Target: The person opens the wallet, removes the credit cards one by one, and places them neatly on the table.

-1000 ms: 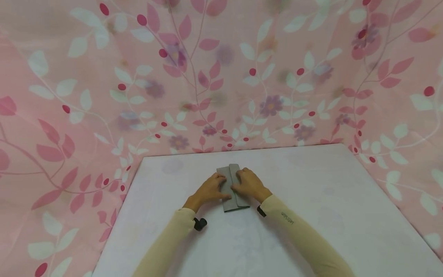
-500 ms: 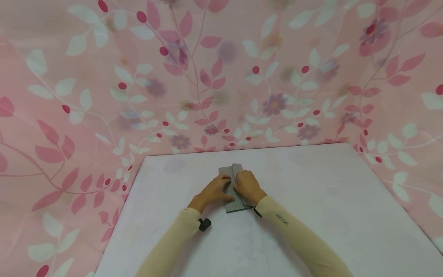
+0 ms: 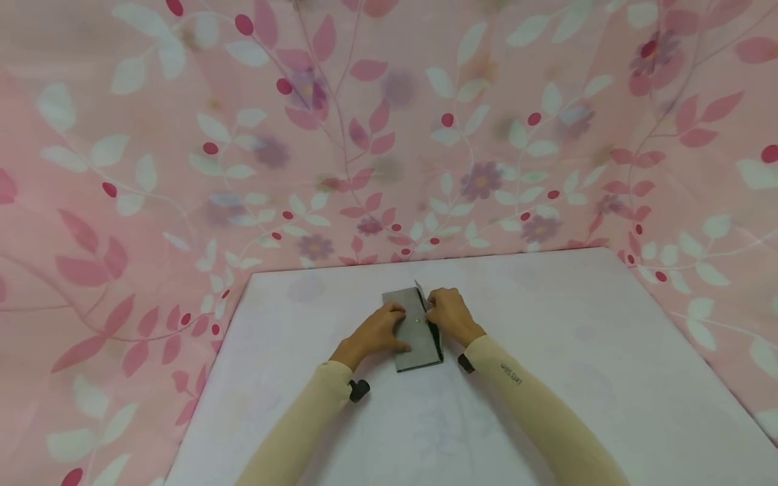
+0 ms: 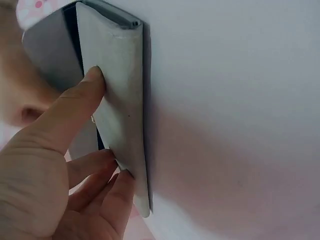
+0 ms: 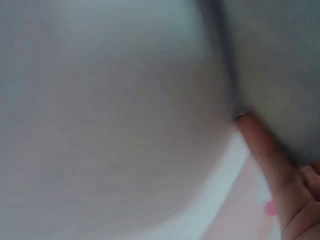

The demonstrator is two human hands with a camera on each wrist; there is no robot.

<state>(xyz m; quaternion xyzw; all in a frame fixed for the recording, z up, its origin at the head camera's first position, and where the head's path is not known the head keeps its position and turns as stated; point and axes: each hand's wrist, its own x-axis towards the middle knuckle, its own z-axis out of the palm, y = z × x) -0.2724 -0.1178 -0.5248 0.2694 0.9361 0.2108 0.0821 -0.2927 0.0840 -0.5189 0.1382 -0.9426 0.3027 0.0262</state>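
A grey long wallet (image 3: 421,347) lies on the white table, its flap (image 4: 47,47) lifted and swung to the right. A small gold snap (image 3: 417,320) shows on its front. My left hand (image 3: 373,334) rests on the wallet's left part, thumb and fingers spread over the front face. My right hand (image 3: 452,316) pinches the flap along the right side. The dark inner side shows as a narrow gap between flap and body. In the right wrist view the grey wallet part is blurred, with a finger (image 5: 265,150) at its edge.
The white-covered table (image 3: 547,304) spreads around both arms. Behind it and at its sides hangs a pink cloth (image 3: 389,135) with leaf and flower print. Black wrist cameras, such as the left one (image 3: 359,390), sit at the cuffs.
The flap, earlier folded down over the wallet's front, has been lifted and moved right by my right hand, uncovering the snap. My left hand has stayed nearly in place on the wallet.
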